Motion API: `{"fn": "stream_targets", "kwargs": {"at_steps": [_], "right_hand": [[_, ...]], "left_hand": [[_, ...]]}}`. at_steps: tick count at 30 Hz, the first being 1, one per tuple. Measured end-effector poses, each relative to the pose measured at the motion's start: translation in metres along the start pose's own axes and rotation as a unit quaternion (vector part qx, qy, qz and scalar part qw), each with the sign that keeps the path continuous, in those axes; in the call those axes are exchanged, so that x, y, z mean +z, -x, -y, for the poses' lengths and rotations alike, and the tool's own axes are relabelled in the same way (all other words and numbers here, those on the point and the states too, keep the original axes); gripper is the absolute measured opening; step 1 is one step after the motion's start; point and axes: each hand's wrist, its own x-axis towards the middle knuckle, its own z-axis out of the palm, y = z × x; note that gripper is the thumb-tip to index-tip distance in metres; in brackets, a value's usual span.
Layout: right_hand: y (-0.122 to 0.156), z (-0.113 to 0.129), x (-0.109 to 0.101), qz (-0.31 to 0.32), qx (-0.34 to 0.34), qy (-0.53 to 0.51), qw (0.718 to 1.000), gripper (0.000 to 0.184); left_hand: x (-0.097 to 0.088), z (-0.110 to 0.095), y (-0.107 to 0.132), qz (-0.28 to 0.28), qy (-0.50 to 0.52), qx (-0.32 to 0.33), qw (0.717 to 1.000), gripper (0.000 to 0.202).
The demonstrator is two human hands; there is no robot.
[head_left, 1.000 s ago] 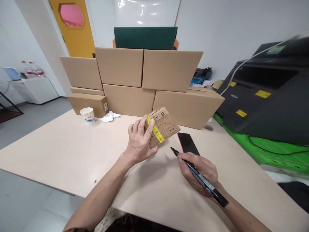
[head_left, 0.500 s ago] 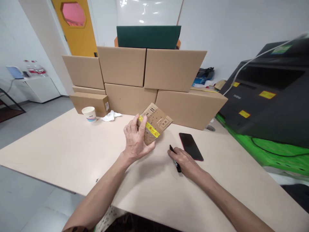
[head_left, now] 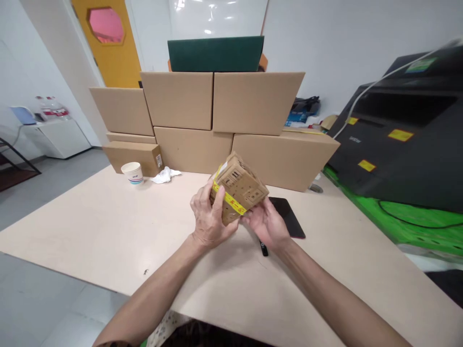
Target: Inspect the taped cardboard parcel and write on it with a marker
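Observation:
A small cardboard box with a strip of yellow tape is held above the beige table, tilted. My left hand grips its left side with fingers wrapped round it. My right hand holds its lower right side from beneath. A black marker lies on the table just under my right hand, mostly hidden. A black phone lies flat to the right of my hands.
Several large cardboard boxes are stacked along the table's far edge, with a dark green box on top. A paper cup and crumpled tissue sit at the left. A black printer stands on the right.
My right hand laid the marker on the table, let go of it, and rose to take the box's right side. The box turned and lifted slightly.

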Motion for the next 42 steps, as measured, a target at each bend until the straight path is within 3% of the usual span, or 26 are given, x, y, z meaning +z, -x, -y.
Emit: {"fn": "stream_targets", "kwargs": {"at_steps": [3,5,9,11,13,20,24,27,30,32,34,36,37,40,42], "right_hand": [[-0.001,0.001,0.006,-0.016,-0.006,-0.081,0.997,0.04],[-0.001,0.002,0.006,-0.032,-0.024,-0.093,0.995,0.042],[0.0,0.005,0.008,-0.047,-0.069,-0.06,0.995,0.05],[0.001,0.003,0.01,-0.043,-0.08,-0.033,0.995,0.053],[0.002,0.0,0.012,-0.035,-0.081,-0.011,0.996,0.056],[0.007,0.0,0.007,0.024,-0.105,0.07,0.992,0.061],[0.012,0.011,-0.006,0.072,-0.154,0.13,0.977,0.059],[0.017,0.021,-0.011,0.15,-0.21,0.229,0.938,0.065],[0.021,0.027,-0.01,0.226,-0.287,0.391,0.845,0.087],[0.021,0.027,-0.007,0.219,-0.348,0.452,0.792,0.085],[0.021,0.024,-0.005,0.17,-0.389,0.454,0.783,0.079],[0.021,0.022,-0.001,0.111,-0.387,0.417,0.815,0.075],[0.022,0.022,0.002,0.083,-0.366,0.387,0.842,0.073],[0.025,0.026,0.014,0.004,-0.267,0.254,0.93,0.065],[0.025,0.032,0.021,-0.042,-0.208,0.168,0.963,0.055]], "left_hand": [[0.002,-0.004,0.007,0.018,0.076,0.012,0.997,0.111],[0.0,-0.007,0.01,0.059,0.148,-0.029,0.987,0.113],[-0.01,-0.01,0.01,0.127,0.267,-0.127,0.947,0.073],[-0.014,-0.01,0.009,0.126,0.295,-0.165,0.933,0.053],[-0.015,-0.009,0.007,0.117,0.314,-0.198,0.921,0.046],[-0.023,0.001,-0.005,0.163,0.402,-0.235,0.87,0.062],[-0.032,0.012,-0.018,0.143,0.494,-0.326,0.794,0.073],[-0.041,0.017,-0.031,0.095,0.563,-0.383,0.726,0.071],[-0.051,0.018,-0.046,0.09,0.612,-0.452,0.643,0.075],[-0.056,0.017,-0.052,0.103,0.638,-0.476,0.596,0.08],[-0.058,0.015,-0.053,0.12,0.656,-0.48,0.57,0.082],[-0.057,0.012,-0.05,0.145,0.663,-0.457,0.575,0.085],[-0.056,0.011,-0.047,0.162,0.661,-0.434,0.59,0.089],[-0.05,0.01,-0.037,0.238,0.609,-0.34,0.676,0.11],[-0.047,0.011,-0.031,0.3,0.534,-0.283,0.738,0.121]]}}
